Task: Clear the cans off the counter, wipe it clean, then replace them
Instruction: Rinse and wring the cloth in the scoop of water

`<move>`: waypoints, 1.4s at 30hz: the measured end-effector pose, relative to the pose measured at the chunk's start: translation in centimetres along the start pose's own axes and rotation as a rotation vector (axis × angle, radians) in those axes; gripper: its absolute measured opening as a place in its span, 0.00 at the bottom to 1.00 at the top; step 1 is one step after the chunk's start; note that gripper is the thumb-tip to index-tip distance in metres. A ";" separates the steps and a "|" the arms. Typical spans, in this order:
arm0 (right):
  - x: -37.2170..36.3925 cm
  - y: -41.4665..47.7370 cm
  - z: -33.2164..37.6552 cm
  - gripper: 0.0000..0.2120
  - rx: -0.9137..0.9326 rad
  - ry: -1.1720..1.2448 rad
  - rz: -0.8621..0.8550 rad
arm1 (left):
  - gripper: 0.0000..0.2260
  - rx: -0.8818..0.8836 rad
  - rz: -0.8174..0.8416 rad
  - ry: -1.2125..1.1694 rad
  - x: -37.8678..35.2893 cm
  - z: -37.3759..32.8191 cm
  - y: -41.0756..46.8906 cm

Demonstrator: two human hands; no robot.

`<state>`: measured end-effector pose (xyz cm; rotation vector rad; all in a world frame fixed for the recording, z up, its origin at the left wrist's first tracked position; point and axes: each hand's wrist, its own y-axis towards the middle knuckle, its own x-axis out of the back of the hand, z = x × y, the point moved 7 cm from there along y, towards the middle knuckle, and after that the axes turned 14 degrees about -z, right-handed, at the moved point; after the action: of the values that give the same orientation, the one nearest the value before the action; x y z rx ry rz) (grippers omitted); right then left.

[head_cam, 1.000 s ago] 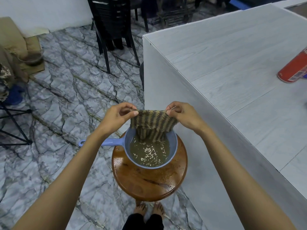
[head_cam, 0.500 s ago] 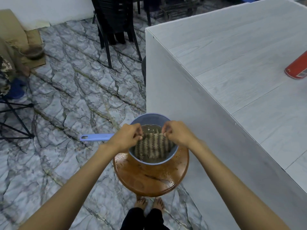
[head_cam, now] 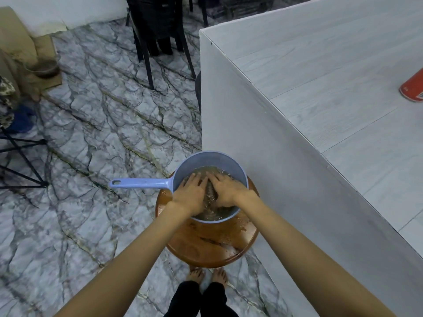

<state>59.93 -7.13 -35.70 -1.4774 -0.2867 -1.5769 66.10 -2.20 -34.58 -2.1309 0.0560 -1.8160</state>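
Observation:
Both of my hands are down inside a blue handled bowl (head_cam: 229,162) of murky water on a round wooden stool (head_cam: 206,245). My left hand (head_cam: 191,194) and my right hand (head_cam: 225,191) lie flat, fingers spread, pressing a striped brown cloth (head_cam: 209,197) under the water. Only a narrow strip of the cloth shows between them. A red can (head_cam: 413,90) lies on the white counter (head_cam: 320,72) at the far right edge of view, well away from my hands.
The bowl's handle (head_cam: 139,183) sticks out to the left. Marble floor surrounds the stool, which stands against the counter's side wall. Black chairs (head_cam: 158,30) stand at the back, a black tripod leg (head_cam: 23,161) at left. My bare feet (head_cam: 207,276) are below the stool.
I have lowered the cloth from above the bowl into the water. My hands went from pinching its top edge to pressing flat on it.

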 end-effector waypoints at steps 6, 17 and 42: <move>0.7 0.2 0.2 0.33 -0.069 -0.150 -0.155 | 0.41 0.000 0.196 0.090 -2.1 -0.1 0.3; 0.7 -0.4 0.2 0.21 -0.080 0.028 0.051 | 0.20 -0.006 0.060 0.272 -0.3 0.2 1.7; -1.3 0.1 -0.8 0.22 -0.521 0.903 0.027 | 0.23 1.195 -0.155 -1.871 -1.7 0.6 -2.4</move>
<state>59.26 -7.10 -37.10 -0.9530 0.7018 -2.2138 65.93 0.61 -35.56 -1.8446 -1.1932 0.6609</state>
